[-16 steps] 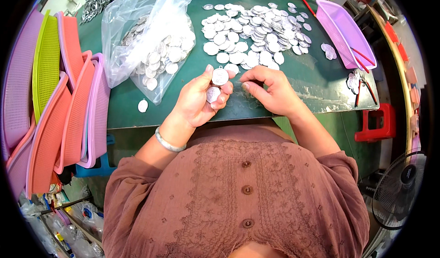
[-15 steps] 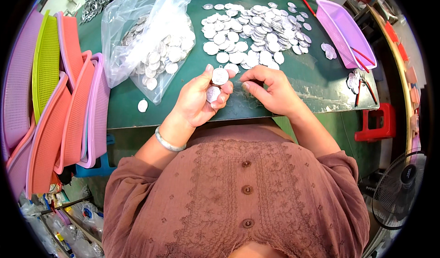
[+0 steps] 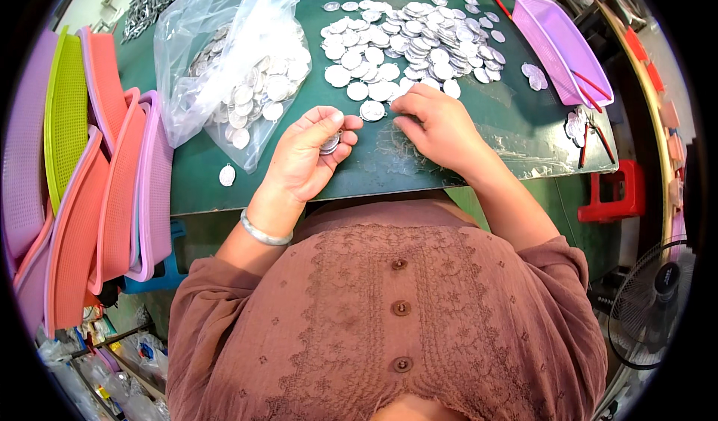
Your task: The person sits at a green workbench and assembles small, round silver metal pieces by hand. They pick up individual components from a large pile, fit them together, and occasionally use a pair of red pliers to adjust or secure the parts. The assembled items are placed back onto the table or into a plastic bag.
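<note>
My left hand (image 3: 303, 152) is closed around a small stack of round silver medals (image 3: 330, 143), seen edge-on between thumb and curled fingers. Just beyond its fingertips, a single silver medal (image 3: 372, 111) lies flat on the green table at the near edge of a large spread pile of similar medals (image 3: 430, 43). My right hand (image 3: 441, 129) hovers close to that medal's right side, fingers bent in toward the thumb. Whatever its fingertips may hold is hidden.
A clear plastic bag (image 3: 224, 54) of medals stands left of the pile, with one loose medal (image 3: 226, 174) near it. Nested plastic baskets (image 3: 112, 197) crowd the left side. At right are a purple basket (image 3: 557, 40), red-handled pliers (image 3: 591, 140), a red stool (image 3: 613, 193) and a fan (image 3: 651, 309).
My left hand has drawn back to the left and turned; the two medals seen face-on are now an edge-on stack. The medal by the pile's near edge is now uncovered. My right hand stays nearby.
</note>
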`<state>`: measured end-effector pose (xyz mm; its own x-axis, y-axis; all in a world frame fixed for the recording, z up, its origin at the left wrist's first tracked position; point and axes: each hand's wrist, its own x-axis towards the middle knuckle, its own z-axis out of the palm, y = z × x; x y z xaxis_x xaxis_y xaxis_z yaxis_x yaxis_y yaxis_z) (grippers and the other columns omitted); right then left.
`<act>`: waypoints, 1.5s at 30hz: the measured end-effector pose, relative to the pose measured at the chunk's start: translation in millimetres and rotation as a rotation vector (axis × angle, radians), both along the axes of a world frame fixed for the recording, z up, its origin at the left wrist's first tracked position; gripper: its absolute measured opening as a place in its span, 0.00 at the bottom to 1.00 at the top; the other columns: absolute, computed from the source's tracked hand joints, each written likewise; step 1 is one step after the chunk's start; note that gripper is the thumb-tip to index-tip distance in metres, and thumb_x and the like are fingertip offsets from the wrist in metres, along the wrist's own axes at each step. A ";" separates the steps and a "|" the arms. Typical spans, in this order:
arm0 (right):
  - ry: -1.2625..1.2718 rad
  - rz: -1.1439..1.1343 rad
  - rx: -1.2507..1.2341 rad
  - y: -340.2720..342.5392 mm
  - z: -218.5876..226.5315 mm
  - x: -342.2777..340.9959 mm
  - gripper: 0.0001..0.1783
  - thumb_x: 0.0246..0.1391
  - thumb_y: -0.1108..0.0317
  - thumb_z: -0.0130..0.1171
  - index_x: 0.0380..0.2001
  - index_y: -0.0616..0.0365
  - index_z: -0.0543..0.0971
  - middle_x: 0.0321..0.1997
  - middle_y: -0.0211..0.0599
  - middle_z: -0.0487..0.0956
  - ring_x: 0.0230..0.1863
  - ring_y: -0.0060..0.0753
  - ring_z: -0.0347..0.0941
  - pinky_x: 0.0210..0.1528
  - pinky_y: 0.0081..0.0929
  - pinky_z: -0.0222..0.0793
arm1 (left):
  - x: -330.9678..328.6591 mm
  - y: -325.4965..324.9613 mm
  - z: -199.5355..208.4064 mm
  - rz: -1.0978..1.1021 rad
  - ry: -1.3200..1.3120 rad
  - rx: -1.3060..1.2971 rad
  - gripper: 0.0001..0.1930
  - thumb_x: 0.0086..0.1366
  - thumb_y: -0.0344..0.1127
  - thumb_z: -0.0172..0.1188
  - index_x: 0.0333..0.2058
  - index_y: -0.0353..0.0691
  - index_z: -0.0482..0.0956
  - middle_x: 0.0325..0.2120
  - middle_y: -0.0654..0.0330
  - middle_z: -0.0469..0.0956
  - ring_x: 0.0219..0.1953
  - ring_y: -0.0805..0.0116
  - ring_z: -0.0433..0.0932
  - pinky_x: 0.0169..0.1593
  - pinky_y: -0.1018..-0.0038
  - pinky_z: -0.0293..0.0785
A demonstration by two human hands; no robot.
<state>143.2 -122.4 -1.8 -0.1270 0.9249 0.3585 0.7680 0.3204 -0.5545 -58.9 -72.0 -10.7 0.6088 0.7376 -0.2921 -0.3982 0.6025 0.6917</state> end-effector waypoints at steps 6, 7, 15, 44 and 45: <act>-0.409 0.072 0.144 16.9 -5.9 -2.5 0.08 0.38 0.71 0.56 0.27 0.57 0.74 0.25 0.34 0.68 0.31 0.36 0.67 0.33 0.30 0.63 | -0.2 -1.5 2.8 0.017 0.092 0.046 0.08 0.59 0.30 0.49 0.37 0.36 0.70 0.29 0.57 0.74 0.29 0.72 0.73 0.30 0.80 0.71; -0.448 0.100 0.158 19.3 -6.4 -0.6 0.07 0.38 0.71 0.55 0.26 0.56 0.74 0.25 0.33 0.68 0.30 0.35 0.67 0.32 0.30 0.62 | -0.8 -1.5 2.1 0.010 0.106 0.050 0.08 0.59 0.31 0.49 0.37 0.36 0.70 0.29 0.57 0.74 0.29 0.72 0.73 0.30 0.80 0.71; -0.328 0.168 0.344 23.2 0.2 0.5 0.02 0.37 0.73 0.51 0.20 0.56 0.72 0.24 0.32 0.68 0.29 0.35 0.66 0.31 0.30 0.61 | -0.1 0.6 2.8 -0.042 0.173 0.049 0.11 0.61 0.35 0.47 0.38 0.34 0.69 0.26 0.59 0.73 0.23 0.75 0.70 0.23 0.82 0.65; 0.968 0.133 -0.534 -1.8 6.8 -6.5 0.07 0.47 0.70 0.54 0.29 0.61 0.75 0.23 0.27 0.73 0.24 0.15 0.64 0.27 0.14 0.61 | 14.6 -18.2 12.2 -0.010 0.170 0.140 0.05 0.58 0.32 0.52 0.31 0.37 0.71 0.25 0.59 0.76 0.20 0.79 0.71 0.22 0.85 0.66; 0.990 0.141 -0.537 -1.7 6.3 -6.2 0.07 0.47 0.70 0.54 0.29 0.61 0.75 0.23 0.27 0.73 0.23 0.15 0.64 0.27 0.14 0.60 | 14.8 -18.7 13.1 -0.011 0.164 0.127 0.06 0.58 0.33 0.52 0.31 0.37 0.71 0.25 0.59 0.76 0.19 0.79 0.71 0.21 0.85 0.66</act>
